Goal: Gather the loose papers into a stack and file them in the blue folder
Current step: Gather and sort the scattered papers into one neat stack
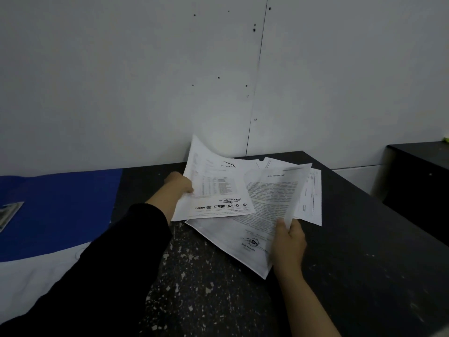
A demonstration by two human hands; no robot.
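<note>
Several loose printed papers [269,203] lie fanned out on the dark table [352,251] near the wall. My left hand [178,184] pinches the left edge of a sheet with logos [213,188], which curls up off the pile. At the pile's lower right, my right hand [288,242] grips the edge of a text page, thumb on top. The blue folder [60,207] lies open flat at the far left of the table, apart from the papers.
A white sheet or flap [36,278] covers the table's near left below the folder. A small printed item [8,214] rests on the folder's left edge. A second dark surface [422,166] stands to the right across a gap. A grey wall is close behind.
</note>
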